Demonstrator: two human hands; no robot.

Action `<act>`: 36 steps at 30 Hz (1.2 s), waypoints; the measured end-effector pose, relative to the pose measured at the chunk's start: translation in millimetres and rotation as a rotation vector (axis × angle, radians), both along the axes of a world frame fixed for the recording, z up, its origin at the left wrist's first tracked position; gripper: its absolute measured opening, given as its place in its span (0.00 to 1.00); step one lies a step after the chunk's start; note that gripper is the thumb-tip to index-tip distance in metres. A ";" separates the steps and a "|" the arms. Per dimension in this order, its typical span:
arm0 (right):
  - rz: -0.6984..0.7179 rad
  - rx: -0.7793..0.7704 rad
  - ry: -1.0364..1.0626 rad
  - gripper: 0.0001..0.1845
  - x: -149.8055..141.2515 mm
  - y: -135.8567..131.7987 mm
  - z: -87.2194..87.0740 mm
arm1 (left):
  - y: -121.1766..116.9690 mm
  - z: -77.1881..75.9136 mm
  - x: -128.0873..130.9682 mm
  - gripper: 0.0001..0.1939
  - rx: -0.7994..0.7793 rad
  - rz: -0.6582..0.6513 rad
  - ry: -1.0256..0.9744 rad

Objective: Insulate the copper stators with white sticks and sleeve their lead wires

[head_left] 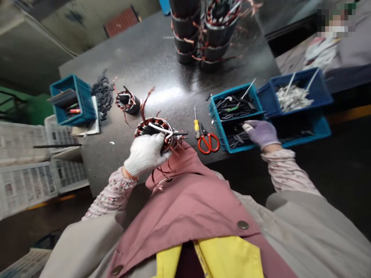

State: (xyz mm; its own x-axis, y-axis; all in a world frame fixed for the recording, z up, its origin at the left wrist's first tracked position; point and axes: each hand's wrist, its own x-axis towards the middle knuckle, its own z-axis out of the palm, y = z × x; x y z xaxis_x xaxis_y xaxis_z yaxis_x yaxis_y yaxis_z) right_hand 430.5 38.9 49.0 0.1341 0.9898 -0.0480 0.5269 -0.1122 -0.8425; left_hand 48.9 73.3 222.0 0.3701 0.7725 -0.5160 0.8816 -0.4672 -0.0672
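Observation:
My left hand [146, 152], in a white knit glove, is closed on the near rim of a wound motor stator [142, 125] at the table's front edge. Dark red wires stick out of the stator, and a white sleeve and a black tube [180, 133] lie across its top. My right hand [262, 133], in a purple glove with pale fingertips, reaches into the front compartment of a blue bin [240, 148]. Short black tubes [236, 139] lie under its fingertips. Those fingers are drawn together; what they pinch, if anything, is too small to make out.
Scissors with red handles [208, 143] and a yellow screwdriver [197, 129] lie between my hands. A smaller stator [131, 104] stands farther back. Stacked stators [213, 42] rise at the back. A blue bin of white sleeves [321, 96] is right; a blue box [87, 102] is left.

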 end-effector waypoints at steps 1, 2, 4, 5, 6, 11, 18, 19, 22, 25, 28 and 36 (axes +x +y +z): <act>-0.049 -0.090 0.133 0.19 -16.3 -3.9 12.1 | 0.1 -0.3 0.2 0.28 0.001 -0.005 -0.001; -0.093 -0.219 0.295 0.16 -37.6 -7.1 24.2 | 0.2 -0.2 0.8 0.28 0.005 -0.012 -0.002; -0.105 -0.372 0.503 0.14 -87.2 -8.6 44.5 | 0.7 0.9 2.0 0.29 0.013 -0.026 -0.001; -0.100 -0.398 0.567 0.15 -111.2 -6.6 51.5 | 0.9 1.4 2.5 0.29 0.013 -0.034 0.002; -0.107 -0.413 0.635 0.17 -132.3 -3.5 56.2 | 1.1 1.8 2.8 0.29 0.012 -0.041 0.001; -0.183 -0.461 0.933 0.24 -182.2 12.8 55.4 | 1.3 1.2 2.3 0.27 0.020 -0.062 -0.052; 0.008 -0.306 0.665 0.21 -177.1 22.8 48.4 | 2.3 0.6 3.5 0.27 0.002 -0.070 -0.078; 0.056 -0.264 0.565 0.18 -174.5 25.6 50.0 | 2.7 0.5 3.7 0.27 -0.001 -0.074 -0.081; 0.296 -0.200 0.280 0.10 -170.7 35.9 61.0 | 3.8 -0.5 2.8 0.28 -0.006 -0.074 -0.086; 0.571 -0.135 -0.162 0.10 -178.8 47.6 83.0 | 4.6 -2.1 -1.0 0.29 -0.016 -0.094 -0.092; 0.763 -0.128 -0.530 0.10 -193.8 60.2 107.4 | 3.9 -1.8 -6.6 0.27 -0.017 -0.145 -0.081; 0.456 -0.184 -0.127 0.13 -197.6 31.5 85.9 | 7.8 2.6 -13.7 0.21 0.014 -0.181 0.036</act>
State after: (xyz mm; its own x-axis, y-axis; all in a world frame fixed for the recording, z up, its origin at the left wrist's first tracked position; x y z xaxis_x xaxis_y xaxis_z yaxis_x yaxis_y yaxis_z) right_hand 232.9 70.4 134.9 -0.2939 0.9256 -0.2385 0.6537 0.0126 -0.7566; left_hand 35.3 81.1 224.5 0.4851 0.7022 -0.5212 0.7801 -0.6168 -0.1050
